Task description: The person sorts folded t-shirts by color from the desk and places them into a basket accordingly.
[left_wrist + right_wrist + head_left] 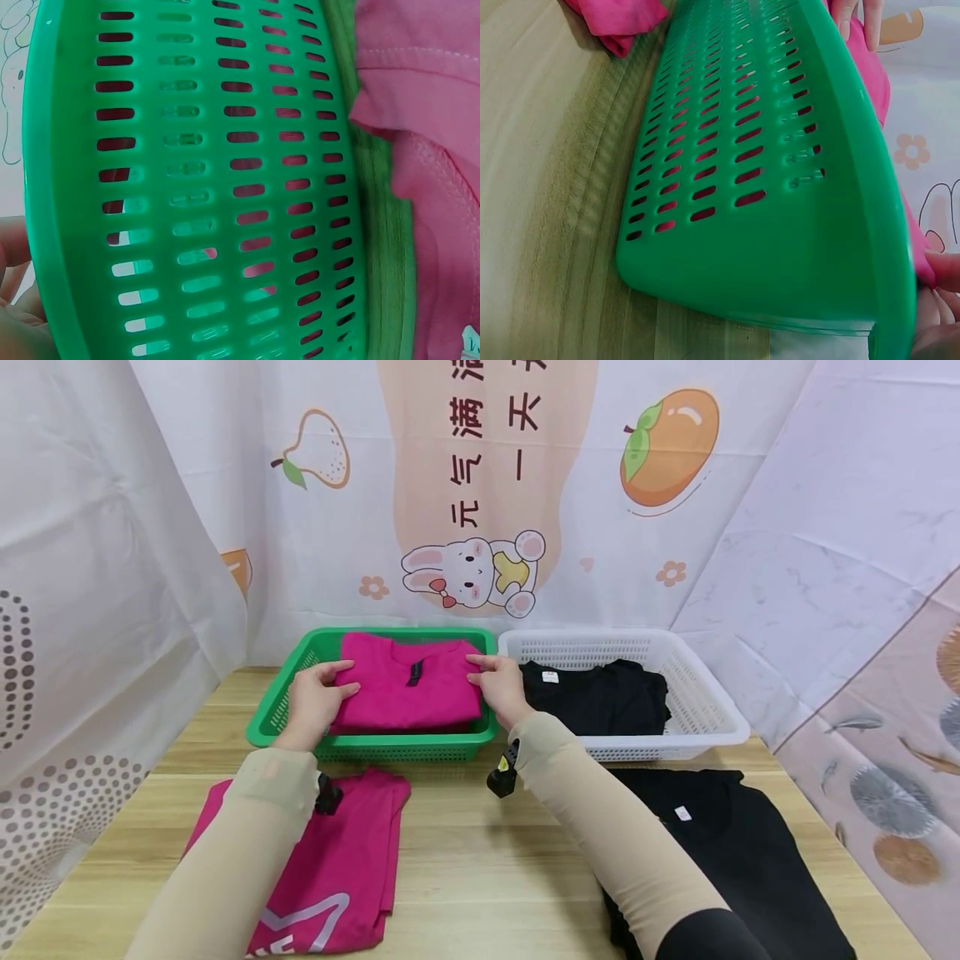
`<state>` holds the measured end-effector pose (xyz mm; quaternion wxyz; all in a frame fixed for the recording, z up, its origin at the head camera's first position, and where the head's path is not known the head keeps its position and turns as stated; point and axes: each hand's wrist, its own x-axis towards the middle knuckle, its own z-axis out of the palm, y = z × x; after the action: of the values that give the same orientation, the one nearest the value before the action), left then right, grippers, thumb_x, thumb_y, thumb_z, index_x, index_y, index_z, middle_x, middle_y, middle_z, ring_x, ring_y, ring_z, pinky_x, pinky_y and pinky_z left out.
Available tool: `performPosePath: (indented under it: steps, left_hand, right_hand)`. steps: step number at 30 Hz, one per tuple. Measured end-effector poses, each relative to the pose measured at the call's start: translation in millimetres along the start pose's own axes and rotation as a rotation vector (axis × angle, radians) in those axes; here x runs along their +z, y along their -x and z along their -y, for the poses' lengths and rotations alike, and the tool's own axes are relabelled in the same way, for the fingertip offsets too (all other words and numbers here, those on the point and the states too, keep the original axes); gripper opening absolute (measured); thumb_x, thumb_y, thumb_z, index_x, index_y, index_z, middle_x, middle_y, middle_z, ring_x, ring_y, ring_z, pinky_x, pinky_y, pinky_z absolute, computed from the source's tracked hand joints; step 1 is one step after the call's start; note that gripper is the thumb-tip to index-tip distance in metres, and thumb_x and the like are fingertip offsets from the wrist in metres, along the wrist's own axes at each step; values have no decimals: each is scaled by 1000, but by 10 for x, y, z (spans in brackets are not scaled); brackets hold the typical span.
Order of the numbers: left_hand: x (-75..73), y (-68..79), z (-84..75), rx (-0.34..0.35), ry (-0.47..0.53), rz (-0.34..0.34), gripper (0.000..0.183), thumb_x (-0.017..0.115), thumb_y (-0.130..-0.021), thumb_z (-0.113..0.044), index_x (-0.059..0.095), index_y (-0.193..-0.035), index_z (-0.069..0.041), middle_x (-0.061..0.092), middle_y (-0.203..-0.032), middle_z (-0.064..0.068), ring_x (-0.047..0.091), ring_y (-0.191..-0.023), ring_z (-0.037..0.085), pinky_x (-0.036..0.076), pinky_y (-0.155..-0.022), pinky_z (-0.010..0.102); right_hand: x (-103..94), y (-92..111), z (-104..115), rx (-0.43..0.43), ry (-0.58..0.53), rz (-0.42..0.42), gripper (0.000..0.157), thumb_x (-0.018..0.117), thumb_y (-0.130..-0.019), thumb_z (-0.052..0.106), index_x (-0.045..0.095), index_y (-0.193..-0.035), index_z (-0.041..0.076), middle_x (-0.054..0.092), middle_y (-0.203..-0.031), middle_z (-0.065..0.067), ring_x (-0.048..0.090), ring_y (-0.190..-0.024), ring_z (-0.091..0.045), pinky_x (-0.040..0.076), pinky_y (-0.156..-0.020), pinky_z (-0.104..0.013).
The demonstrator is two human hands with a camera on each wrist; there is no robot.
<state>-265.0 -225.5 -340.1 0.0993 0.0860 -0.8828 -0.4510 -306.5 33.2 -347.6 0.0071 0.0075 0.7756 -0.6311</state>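
Note:
A folded pink T-shirt (420, 693) with a black neck label lies in the green basket (405, 750), its far edge up against the back rim. My left hand (313, 700) holds its left edge between thumb and fingers. At its right edge, my right hand (504, 687) pinches the fabric, and the right wrist view shows that pinch (936, 300) beside the basket rim. In the left wrist view the basket wall fills most of the picture, with part of my left hand (19, 315) behind the rim.
Another pink T-shirt (360, 860) with a white print lies on the wooden table (465, 877) under my left forearm. To the right, a white basket (712, 710) holds folded black clothing (600, 702). Black shirts (735, 843) lie before it. A printed curtain (315, 543) hangs behind.

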Motion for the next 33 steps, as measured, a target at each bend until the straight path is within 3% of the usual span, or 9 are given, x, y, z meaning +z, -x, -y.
performPosePath:
  steps: [5,14,23,33]
  left_hand:
    - [12,4,-1,-12,-9,-8,44,66,-95,-16,59,-138,-12,58,-138,20,50,-127,33,45,-103,45]
    - [46,-7,36,37,-18,-37,43,66,-95,-15,60,-137,-11,59,-136,20,51,-126,34,43,-105,48]
    - [32,22,68,78,-82,-34,41,64,-94,-7,60,-134,-3,54,-136,23,55,-120,42,48,-97,53]
    - [60,68,31,68,-72,-17,35,65,-95,-16,64,-130,-10,58,-137,16,58,-120,37,51,-89,44]
  right_hand:
    - [0,9,-8,-23,20,-17,35,65,-91,0,70,-124,8,63,-134,-13,54,-129,-20,48,-105,-35]
    - [15,-12,-44,-26,3,-66,33,70,-89,3,73,-120,11,69,-125,-10,59,-123,-17,49,-102,-35]
    - [-29,-24,-103,-56,-44,-31,34,64,-91,-3,70,-123,5,69,-125,-12,70,-110,-23,55,-95,-34]
    - [-49,12,-106,-70,-74,-6,28,66,-90,-1,72,-117,3,70,-121,-15,71,-104,-26,56,-93,-39]
